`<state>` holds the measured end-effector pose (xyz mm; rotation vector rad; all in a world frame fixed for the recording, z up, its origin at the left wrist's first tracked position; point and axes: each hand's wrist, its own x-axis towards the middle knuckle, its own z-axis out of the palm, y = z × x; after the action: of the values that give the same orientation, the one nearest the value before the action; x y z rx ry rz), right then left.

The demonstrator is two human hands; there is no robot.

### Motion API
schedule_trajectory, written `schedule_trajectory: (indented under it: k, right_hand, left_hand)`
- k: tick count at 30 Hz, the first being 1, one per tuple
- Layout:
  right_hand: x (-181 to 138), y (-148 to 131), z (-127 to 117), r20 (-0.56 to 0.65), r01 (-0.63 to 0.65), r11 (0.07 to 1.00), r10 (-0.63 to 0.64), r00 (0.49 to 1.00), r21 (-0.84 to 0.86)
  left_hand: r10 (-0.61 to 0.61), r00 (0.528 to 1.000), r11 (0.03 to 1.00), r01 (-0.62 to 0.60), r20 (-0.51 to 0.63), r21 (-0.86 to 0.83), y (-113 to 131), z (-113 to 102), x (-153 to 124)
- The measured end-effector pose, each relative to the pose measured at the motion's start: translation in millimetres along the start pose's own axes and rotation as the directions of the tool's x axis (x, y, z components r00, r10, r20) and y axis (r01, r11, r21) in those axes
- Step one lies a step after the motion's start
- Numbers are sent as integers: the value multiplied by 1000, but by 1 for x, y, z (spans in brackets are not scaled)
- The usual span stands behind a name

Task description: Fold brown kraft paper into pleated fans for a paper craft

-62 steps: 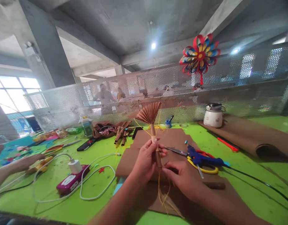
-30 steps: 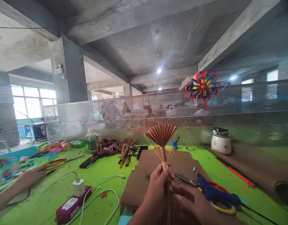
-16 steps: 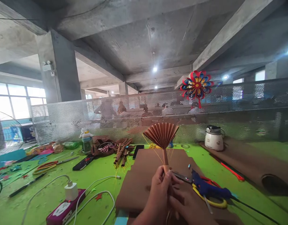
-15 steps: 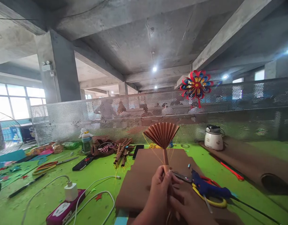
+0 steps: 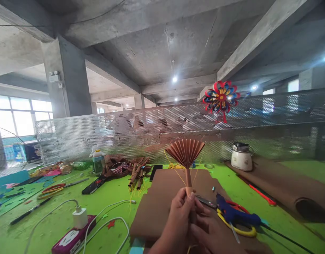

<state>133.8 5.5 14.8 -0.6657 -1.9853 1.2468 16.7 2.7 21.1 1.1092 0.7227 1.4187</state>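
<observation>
A pleated brown paper fan on a rolled paper handle stands upright over the brown cardboard. Yellow strings run down from its two outer corners. My left hand is closed around the handle, thumb pressed on its front. Lower down, my right hand has its fingers closed round the handle's bottom part, partly hidden behind my left hand. Just right of my hands lie a blue glue gun and yellow-and-red scissors, the gun on top of the scissors.
Rolled brown paper tubes, a phone and a purple power strip with white cables lie on the left. On the right are a white bottle, a red tool and a large brown paper roll. A perforated metal screen bounds the back.
The fan has shifted slightly to the right and tilted a little that way, with both hands still on the handle. At the far left edge, something like a hand has come into view.
</observation>
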Motion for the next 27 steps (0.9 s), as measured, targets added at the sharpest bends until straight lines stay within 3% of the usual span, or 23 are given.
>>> schedule_trajectory:
  k: [4,10,27]
  right_hand:
    - [-1,-5,1,51,-20,999,19,999,28]
    - [-2,-2,6,-27,-103,994,102,994,-24]
    - [-1,7,6,-41,-8,991,2,999,-135]
  left_hand:
    - [-9,1000,999,10,18,-41,6,1,0]
    - [-2,1000,1000,2,-20,25,10,-3,4]
    - [20,1000,999,-20,-9,44,8,-5,5]
